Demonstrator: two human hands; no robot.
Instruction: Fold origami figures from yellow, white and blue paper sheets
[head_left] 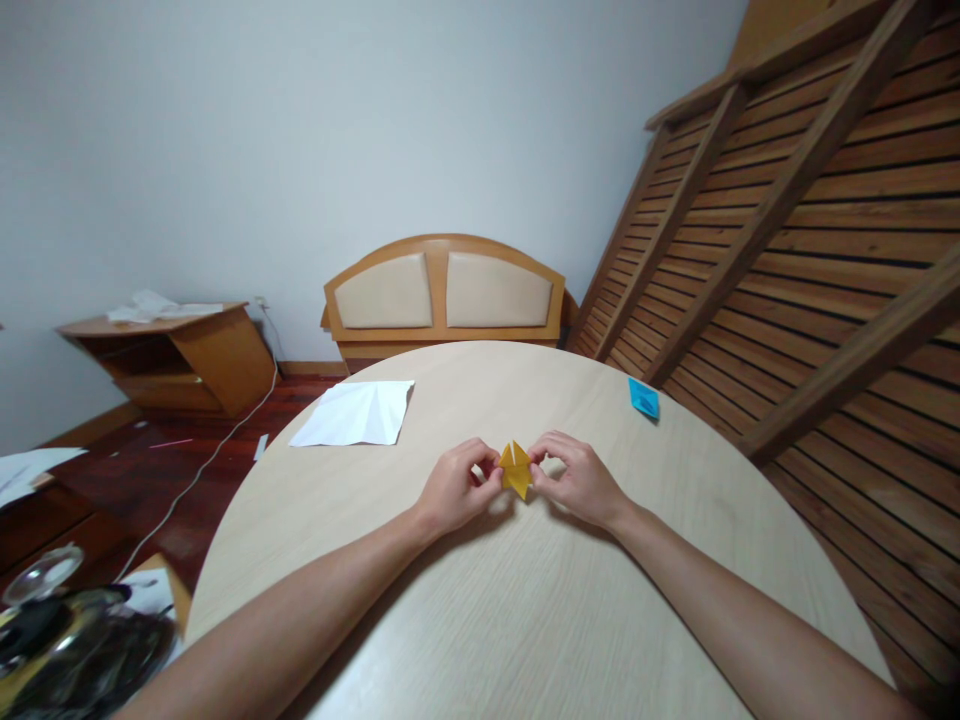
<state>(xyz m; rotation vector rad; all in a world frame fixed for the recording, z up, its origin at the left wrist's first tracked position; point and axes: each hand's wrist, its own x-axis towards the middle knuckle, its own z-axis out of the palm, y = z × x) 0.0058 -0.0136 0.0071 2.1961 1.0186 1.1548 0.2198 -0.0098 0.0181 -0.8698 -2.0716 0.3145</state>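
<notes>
Yellow folded paper (516, 468) pinched between left hand (457, 490) and right hand (576, 480) above round table (525, 600), steadying creases; white sheet (354, 413) far left.

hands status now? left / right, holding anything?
Left hand: closed, pinching the left side of the yellow folded paper.
Right hand: closed, pinching the right side of the same paper, over the round table.

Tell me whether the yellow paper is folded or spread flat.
Folded: the yellow paper is a small pointed shape with a centre crease, pinched between left hand and right hand.
</notes>
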